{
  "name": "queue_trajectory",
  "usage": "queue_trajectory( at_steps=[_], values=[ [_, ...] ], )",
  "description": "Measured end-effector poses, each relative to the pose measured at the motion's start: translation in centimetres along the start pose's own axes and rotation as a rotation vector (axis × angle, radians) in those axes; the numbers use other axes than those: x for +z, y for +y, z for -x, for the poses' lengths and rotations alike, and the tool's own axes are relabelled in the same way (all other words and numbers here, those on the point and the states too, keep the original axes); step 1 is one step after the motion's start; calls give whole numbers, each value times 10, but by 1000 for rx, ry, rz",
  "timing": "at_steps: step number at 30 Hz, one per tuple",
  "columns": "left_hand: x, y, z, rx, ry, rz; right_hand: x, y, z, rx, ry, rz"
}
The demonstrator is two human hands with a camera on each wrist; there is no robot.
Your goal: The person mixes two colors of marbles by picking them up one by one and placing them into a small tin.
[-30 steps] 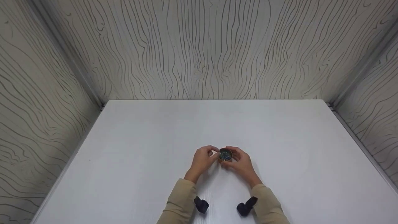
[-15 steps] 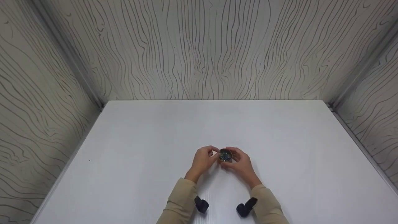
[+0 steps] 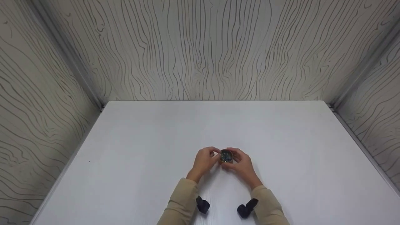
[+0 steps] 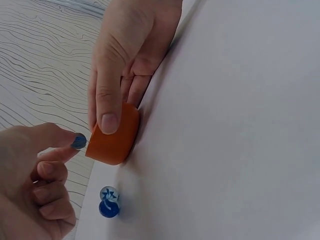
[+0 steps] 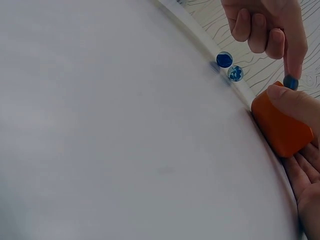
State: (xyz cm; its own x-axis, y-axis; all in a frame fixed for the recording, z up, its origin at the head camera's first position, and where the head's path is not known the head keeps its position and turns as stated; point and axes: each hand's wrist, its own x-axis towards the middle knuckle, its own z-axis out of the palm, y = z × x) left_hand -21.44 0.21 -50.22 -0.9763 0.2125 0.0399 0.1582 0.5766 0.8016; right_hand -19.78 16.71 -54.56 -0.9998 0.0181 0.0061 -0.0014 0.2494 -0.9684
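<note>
In the head view my right hand [image 3: 242, 164] grips a small orange cup [image 4: 112, 142] by its side, thumb on the near wall, the cup low at the white surface. Dark bluish, glinting contents [image 3: 226, 156] show through its mouth; they are too small to tell apart. My left hand [image 3: 204, 161] pinches a blue marble [image 4: 78, 141] between thumb and forefinger, right at the cup's rim, the other fingers curled in. Beside the cup lie two glass marbles: a dark blue marble [image 5: 224, 59] and a clear one with blue flecks [image 5: 235, 73]. The head view does not show these two.
The white table [image 3: 150, 137] spreads out around both hands. Wood-grain patterned panels [image 3: 200, 50] stand at the back and on both sides. A black wrist camera [image 3: 203, 206] sticks out from the left sleeve, another black camera [image 3: 245, 211] from the right.
Both hands and the cup stay in nearly the same place. The bluish look inside the cup shifts slightly between frames.
</note>
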Motion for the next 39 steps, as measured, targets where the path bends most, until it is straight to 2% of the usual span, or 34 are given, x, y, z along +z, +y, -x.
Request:
queue_trajectory(
  at_steps=[7, 17, 39],
  values=[
    [3, 0, -1, -35, -21, 22, 0, 0, 0, -5, 0, -2],
    [-1, -2, 2, 48, 27, 27, -1, 3, -2, 7, -6, -2],
    [-7, -6, 2, 23, 61, 39, 0, 2, -3, 4, 2, 20]
  ],
)
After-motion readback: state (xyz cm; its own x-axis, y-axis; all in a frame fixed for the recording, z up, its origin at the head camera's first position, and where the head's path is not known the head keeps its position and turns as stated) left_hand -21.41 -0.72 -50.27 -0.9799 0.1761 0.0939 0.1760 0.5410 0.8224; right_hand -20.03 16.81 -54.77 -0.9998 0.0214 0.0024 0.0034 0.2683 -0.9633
